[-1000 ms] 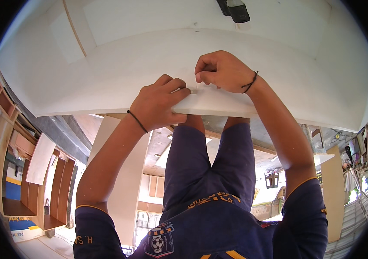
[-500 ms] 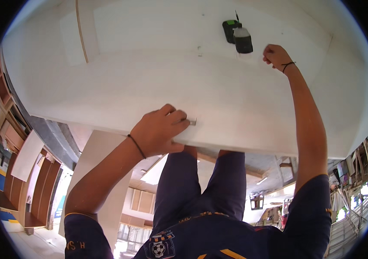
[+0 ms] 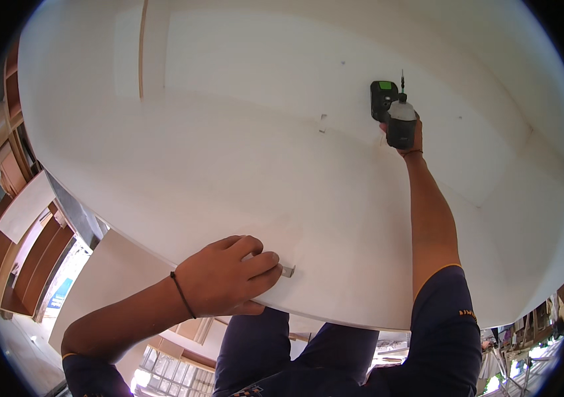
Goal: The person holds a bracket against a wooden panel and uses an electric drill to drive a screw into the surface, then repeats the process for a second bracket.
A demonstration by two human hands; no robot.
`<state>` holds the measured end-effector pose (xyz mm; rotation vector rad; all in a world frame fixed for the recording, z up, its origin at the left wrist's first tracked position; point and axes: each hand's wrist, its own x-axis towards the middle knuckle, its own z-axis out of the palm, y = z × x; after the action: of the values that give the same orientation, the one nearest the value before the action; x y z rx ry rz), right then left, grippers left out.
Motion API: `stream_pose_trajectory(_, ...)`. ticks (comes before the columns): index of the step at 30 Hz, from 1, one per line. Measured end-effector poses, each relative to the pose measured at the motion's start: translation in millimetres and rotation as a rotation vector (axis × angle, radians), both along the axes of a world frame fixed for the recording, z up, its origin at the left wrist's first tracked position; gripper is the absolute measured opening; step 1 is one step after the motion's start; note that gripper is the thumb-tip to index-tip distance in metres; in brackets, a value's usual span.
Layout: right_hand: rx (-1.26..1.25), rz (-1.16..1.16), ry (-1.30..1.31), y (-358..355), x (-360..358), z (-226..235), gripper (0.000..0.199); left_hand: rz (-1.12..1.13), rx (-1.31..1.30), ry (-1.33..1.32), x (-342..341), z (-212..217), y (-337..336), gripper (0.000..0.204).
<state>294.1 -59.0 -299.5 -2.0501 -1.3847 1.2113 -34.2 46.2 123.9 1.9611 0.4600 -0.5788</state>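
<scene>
A black cordless drill with a grey-white top and a green-marked battery base stands on the white panel at the upper right, a thin bit pointing away from me. My right hand is wrapped around it from behind, partly hidden by its body. Close to the panel's front edge, my left hand presses its fingers together on a small metal bracket, whose end pokes out at the fingertips. A second small metal piece sits farther back on the white panel.
A narrow wood-edged divider rises at the panel's far left. Brown shelving units stand beyond the left edge. Below my left arm leans a pale board. Stacked wood and metal frames fill the lower right.
My right hand has gone from beside the drill to a grip on it. My left hand stays at the bracket. The whole view has shifted, with the panel now lower in the picture.
</scene>
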Motion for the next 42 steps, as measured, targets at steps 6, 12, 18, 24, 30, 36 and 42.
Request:
stream_pose_trajectory(6,0.257,-0.107,0.028,0.0,-13.9,-38.6,0.059,-0.003,0.02,-0.005,5.9,-4.2,-1.2,0.061)
stream_pose_trajectory(12,0.28,0.104,-0.267,5.7,-15.4,13.7,0.043,0.01,0.067,-0.027,0.0,-3.8,-4.8,0.056)
stream_pose_trajectory(18,0.394,0.24,0.055,16.8,5.2,146.6,0.035,0.028,0.094,0.003,-9.7,-11.0,1.7,0.051)
stream_pose_trajectory(24,0.281,0.081,0.308,32.3,10.7,273.7,0.032,0.041,0.119,0.001,-17.8,-20.4,-4.2,0.043)
stream_pose_trajectory(30,0.38,0.088,0.232,40.9,16.0,345.4,0.027,0.031,0.146,0.028,-15.0,-23.0,-4.3,0.043)
stream_pose_trajectory(36,0.244,0.172,0.147,49.5,24.0,390.2,0.041,0.049,0.135,0.025,-10.9,-21.9,-4.7,0.043)
stream_pose_trajectory(42,-0.183,0.21,0.465,83.6,13.5,419.0,0.036,0.071,0.121,0.028,-12.8,-20.4,-4.9,0.042)
